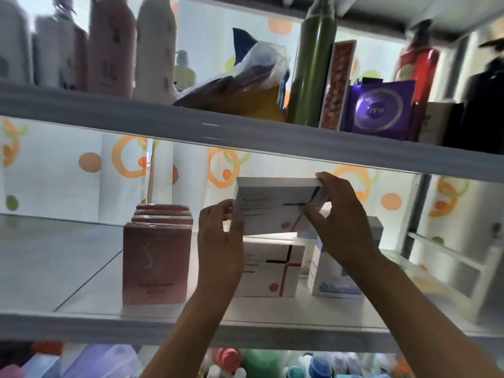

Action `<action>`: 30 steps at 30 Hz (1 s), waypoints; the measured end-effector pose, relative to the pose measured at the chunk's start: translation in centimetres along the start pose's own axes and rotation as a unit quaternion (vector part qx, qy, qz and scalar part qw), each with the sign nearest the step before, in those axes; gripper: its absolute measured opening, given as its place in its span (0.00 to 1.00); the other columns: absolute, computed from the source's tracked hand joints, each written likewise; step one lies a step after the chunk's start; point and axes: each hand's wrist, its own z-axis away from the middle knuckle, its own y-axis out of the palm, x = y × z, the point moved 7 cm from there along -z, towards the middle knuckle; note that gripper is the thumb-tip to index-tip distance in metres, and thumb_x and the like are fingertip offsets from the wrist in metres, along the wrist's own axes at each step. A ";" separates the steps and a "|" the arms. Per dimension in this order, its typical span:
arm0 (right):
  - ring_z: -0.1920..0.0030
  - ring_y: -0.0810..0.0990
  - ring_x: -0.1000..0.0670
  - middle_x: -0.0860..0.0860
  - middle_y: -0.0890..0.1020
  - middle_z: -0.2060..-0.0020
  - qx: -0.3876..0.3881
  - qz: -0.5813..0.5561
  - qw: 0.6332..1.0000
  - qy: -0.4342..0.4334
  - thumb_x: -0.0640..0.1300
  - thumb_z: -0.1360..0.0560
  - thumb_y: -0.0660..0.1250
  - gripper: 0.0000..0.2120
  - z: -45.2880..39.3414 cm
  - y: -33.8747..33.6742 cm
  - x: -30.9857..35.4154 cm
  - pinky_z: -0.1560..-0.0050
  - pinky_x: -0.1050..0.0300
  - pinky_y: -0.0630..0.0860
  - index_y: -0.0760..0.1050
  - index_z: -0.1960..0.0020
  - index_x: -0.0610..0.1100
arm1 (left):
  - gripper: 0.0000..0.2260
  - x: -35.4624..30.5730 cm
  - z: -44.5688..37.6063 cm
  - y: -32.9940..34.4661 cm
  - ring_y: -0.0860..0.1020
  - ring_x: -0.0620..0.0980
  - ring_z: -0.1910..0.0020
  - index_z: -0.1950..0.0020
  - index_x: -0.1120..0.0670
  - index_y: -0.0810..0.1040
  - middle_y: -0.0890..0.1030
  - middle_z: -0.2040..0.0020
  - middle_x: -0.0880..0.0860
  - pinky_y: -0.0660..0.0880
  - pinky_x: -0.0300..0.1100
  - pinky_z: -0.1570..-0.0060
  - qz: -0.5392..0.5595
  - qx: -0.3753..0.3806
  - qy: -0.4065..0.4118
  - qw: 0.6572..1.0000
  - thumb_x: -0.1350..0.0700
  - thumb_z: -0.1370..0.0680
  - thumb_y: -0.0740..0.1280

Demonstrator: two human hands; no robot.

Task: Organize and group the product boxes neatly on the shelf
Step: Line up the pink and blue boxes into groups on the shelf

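Both hands hold a white box with a blue and red cross pattern [272, 205] above the middle shelf [81, 268]. My left hand [221, 241] grips its left end. My right hand [338, 214] grips its right end, fingers over the top edge and thumb on the front. Just below stands a matching white box [272, 271]. A white and blue box [331, 276] stands to its right, partly hidden by my right wrist. To the left, several pink boxes [156, 263] stand in a row one behind another.
The upper shelf [245, 137] carries tall bottles [114, 47], a plastic bag [245, 80], a green bottle [313, 64] and a purple box [379, 110]. Colourful bottles [245, 361] fill the shelf below. A white frame [450, 260] stands at the right.
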 end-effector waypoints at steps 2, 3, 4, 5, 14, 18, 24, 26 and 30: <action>0.39 0.74 0.49 0.48 0.74 0.36 0.003 0.034 0.999 -0.023 0.44 0.28 0.74 0.26 -1.1 0.5 0.2 0.43 0.67 0.66 0.70 0.33 0.44 | 0.14 0.3 -0.6 0.0 0.73 0.42 0.44 0.38 0.52 0.77 0.76 0.40 0.49 0.71 0.31 0.46 -0.006 -0.006 -0.003 1.000 0.47 0.19 0.61; 0.42 0.74 0.51 0.49 0.75 0.39 0.004 0.046 0.998 -0.032 0.44 0.29 0.75 0.25 -1.7 0.8 0.2 0.46 0.71 0.64 0.71 0.35 0.44 | 0.14 0.5 -0.9 0.0 0.73 0.42 0.44 0.38 0.52 0.77 0.76 0.39 0.49 0.68 0.28 0.47 -0.010 -0.007 -0.008 1.000 0.47 0.19 0.61; 0.46 0.73 0.53 0.50 0.76 0.42 0.008 0.051 0.998 -0.036 0.44 0.29 0.76 0.24 -2.3 1.3 0.1 0.50 0.75 0.63 0.71 0.37 0.44 | 0.14 0.7 -1.2 -0.1 0.72 0.42 0.43 0.38 0.52 0.77 0.75 0.39 0.50 0.66 0.25 0.49 -0.014 -0.007 -0.012 1.000 0.47 0.19 0.61; 0.48 0.72 0.55 0.52 0.75 0.45 0.014 0.050 0.998 -0.034 0.45 0.29 0.76 0.23 -2.7 1.7 -0.1 0.53 0.76 0.62 0.71 0.38 0.44 | 0.14 0.9 -1.5 0.0 0.72 0.42 0.43 0.38 0.52 0.77 0.75 0.38 0.50 0.65 0.24 0.50 -0.020 -0.006 -0.015 1.000 0.48 0.19 0.60; 0.56 0.75 0.50 0.51 0.77 0.54 0.072 0.026 0.997 0.006 0.45 0.27 0.73 0.13 -4.4 6.0 -2.8 0.60 0.59 0.69 0.71 0.49 0.44 | 0.26 4.0 0.1 1.5 0.68 0.51 0.30 0.25 0.49 0.62 0.66 0.26 0.50 0.70 0.53 0.32 -0.055 0.064 -0.018 0.996 0.56 0.21 0.66; 0.54 0.77 0.47 0.49 0.79 0.54 0.110 0.025 0.993 0.039 0.44 0.28 0.73 0.12 -4.9 7.4 -3.8 0.54 0.52 0.74 0.73 0.49 0.44 | 0.26 6.2 1.0 1.9 0.70 0.51 0.31 0.26 0.47 0.64 0.66 0.27 0.48 0.70 0.50 0.32 -0.039 0.079 -0.065 0.994 0.60 0.22 0.67; 0.54 0.79 0.45 0.48 0.80 0.53 0.189 0.062 0.978 0.065 0.42 0.28 0.71 0.11 -4.9 9.6 -4.9 0.51 0.47 0.77 0.75 0.48 0.44 | 0.29 8.2 1.1 3.0 0.66 0.48 0.28 0.26 0.47 0.63 0.64 0.26 0.47 0.59 0.37 0.35 -0.086 0.119 -0.095 0.985 0.59 0.24 0.71; 0.52 0.79 0.45 0.49 0.80 0.52 0.200 0.102 0.973 0.049 0.41 0.28 0.69 0.09 -4.6 10.2 -5.1 0.50 0.49 0.77 0.76 0.48 0.46 | 0.30 9.3 1.5 3.2 0.66 0.47 0.30 0.26 0.47 0.61 0.65 0.27 0.47 0.60 0.36 0.38 -0.073 0.111 -0.112 0.985 0.57 0.24 0.71; 0.50 0.79 0.47 0.49 0.79 0.50 0.219 0.100 0.970 0.043 0.41 0.24 0.67 0.09 -3.3 11.0 -6.0 0.52 0.56 0.74 0.77 0.43 0.46 | 0.25 11.1 3.6 4.6 0.68 0.41 0.41 0.27 0.44 0.61 0.68 0.32 0.44 0.67 0.36 0.44 -0.034 0.115 -0.163 0.979 0.52 0.21 0.67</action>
